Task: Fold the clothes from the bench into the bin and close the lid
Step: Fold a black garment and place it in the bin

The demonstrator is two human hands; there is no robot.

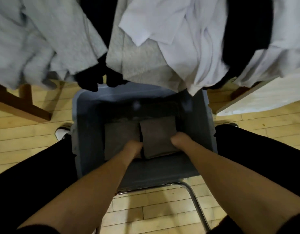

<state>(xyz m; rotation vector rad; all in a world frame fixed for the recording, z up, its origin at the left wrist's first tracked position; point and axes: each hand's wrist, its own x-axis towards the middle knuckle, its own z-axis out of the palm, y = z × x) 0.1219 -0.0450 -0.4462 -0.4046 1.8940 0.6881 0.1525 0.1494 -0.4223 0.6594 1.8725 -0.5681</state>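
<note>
Nearest, two bare forearms reaching down and forward between black-clad legs, over a chrome chair frame and pale wood floor. Seated posture, judging by the legs either side.

Just beyond, the grey bin, open-topped, no lid anywhere in view. Inside, near wall: left hand and right hand, a little apart, both down on a folded brown garment at the right of the bin floor. Left hand at that garment's left edge, in the seam between it and a second folded brown garment lying just beside it on the left. Right hand on the near right part of the top. Fingers turned down and hidden; cannot tell whether pinching the cloth or only pressing it flat. Darker folded cloth farther back in the bin, too dim to read.

Step in hand, as a judgement: seating a folded piece beside its neighbour in the bin.

Far side: bench edge hung with unfolded clothes, namely a grey garment at left, a textured grey-beige one in the middle drooping over the bin's far rim, a white shirt at right, black cloth among them.

Next, likely: letting go, lifting both hands clear of the bin, reaching far for another piece. Much folding left; lid last, and to be found first.
</note>
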